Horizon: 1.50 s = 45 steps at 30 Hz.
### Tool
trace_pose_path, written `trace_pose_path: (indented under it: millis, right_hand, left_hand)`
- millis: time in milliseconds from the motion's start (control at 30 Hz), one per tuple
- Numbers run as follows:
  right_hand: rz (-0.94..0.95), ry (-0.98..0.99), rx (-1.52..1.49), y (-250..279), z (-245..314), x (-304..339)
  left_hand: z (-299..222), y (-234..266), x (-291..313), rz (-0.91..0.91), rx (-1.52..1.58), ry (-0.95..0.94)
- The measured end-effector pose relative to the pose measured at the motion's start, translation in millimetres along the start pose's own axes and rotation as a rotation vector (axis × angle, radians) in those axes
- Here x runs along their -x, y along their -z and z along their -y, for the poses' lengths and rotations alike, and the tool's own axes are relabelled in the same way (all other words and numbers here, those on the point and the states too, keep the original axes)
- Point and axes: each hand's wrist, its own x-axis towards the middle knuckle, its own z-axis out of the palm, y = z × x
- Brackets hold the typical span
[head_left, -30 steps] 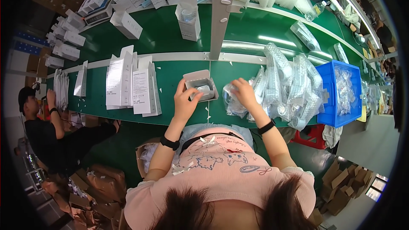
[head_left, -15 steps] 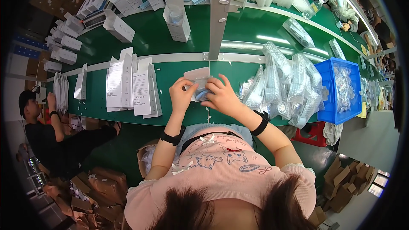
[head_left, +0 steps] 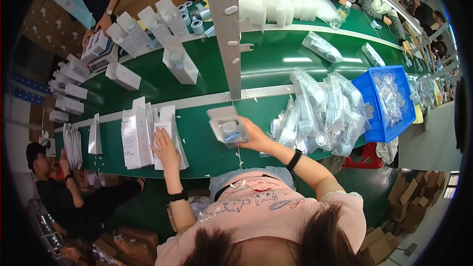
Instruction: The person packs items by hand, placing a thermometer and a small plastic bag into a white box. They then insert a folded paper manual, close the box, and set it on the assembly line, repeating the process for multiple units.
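My right hand (head_left: 255, 135) grips the side of an open white box (head_left: 215, 124), held above the green table. Its top flap stands up. Inside the box lie clear-wrapped parts (head_left: 230, 128), some grey and some light blue; their kind cannot be made out. My left hand (head_left: 166, 151) rests with fingers stretched out on a group of white boxes (head_left: 136, 140) standing at the left. Nothing is gripped in it. Bubble-wrapped items (head_left: 309, 111) lie in a heap to the right of my right hand.
A blue bin (head_left: 363, 127) with clear-bagged parts stands at the right end. Further white boxes (head_left: 180, 66) stand on the conveyor behind a metal rail. A grey upright post (head_left: 227, 34) rises ahead. At the left, a person (head_left: 54, 167) sits by a stack of flat white pieces (head_left: 73, 147).
My left hand has left the open box and moved left onto the white boxes. My right hand keeps the open box, now tilted so its contents show. The view has shifted.
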Motion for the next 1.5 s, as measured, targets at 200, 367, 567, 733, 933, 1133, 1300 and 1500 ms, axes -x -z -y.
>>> trace_pose_path:
  millis: [200,367,567,733,933,1133,1300,1500]
  right_hand:
    - [-0.394,-0.322,-0.485,110,-15,-4]
    - [-0.444,-0.069,-0.034,166,-50,-102]
    - [-0.420,0.047,0.170,141,-111,-183]
    - [-0.337,0.048,-0.034,129,-139,-193]
    - [0.075,-0.091,0.571,171,-173,-178]
    - [0.027,-0.662,1.131,285,-174,-191]
    - [-0.041,-0.921,0.994,313,-216,-166]
    - [-0.003,-0.699,1.131,293,-234,-160]
  left_hand:
    - [-75,38,46,0.076,0.323,-0.007]
    - [-118,37,43,0.495,0.582,-0.068]
    - [-114,-19,2,0.433,0.952,0.009]
    - [-128,-58,5,0.446,0.924,-0.023]
    - [-128,-54,0,0.513,1.296,0.050]
    - [-124,-17,-4,0.478,1.366,0.034]
    - [-123,11,-10,0.342,1.154,0.014]
    - [-127,19,-14,0.133,1.240,-0.007]
